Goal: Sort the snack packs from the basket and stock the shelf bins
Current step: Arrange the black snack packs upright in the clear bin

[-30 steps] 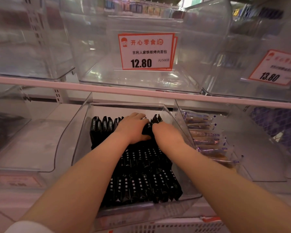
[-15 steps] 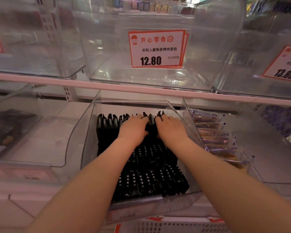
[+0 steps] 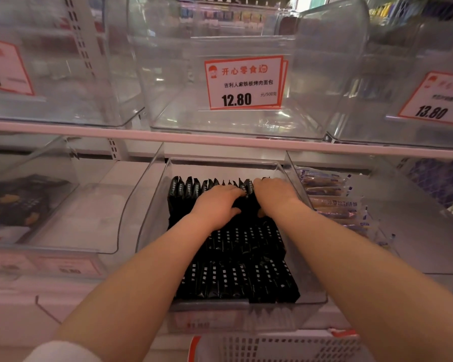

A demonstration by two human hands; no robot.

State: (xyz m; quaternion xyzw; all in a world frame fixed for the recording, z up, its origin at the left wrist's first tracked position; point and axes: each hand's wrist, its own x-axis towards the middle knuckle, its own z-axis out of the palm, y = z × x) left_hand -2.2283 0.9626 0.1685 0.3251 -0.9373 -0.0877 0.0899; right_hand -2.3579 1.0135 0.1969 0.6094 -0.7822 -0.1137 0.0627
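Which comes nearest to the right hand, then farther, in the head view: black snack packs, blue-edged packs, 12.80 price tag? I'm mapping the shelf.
From the right hand:
1. Black snack packs, under it, touched, middle bin.
2. Blue-edged packs, next bin to the right.
3. 12.80 price tag, upper shelf bin, above.

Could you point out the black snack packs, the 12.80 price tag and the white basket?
black snack packs (image 3: 236,278): head view, front row.
12.80 price tag (image 3: 243,83): head view, card's middle.
white basket (image 3: 272,347): head view, slotted rim.

left arm: white sleeve (image 3: 60,351) at near edge, forearm bare | right arm: bare, no sleeve visible
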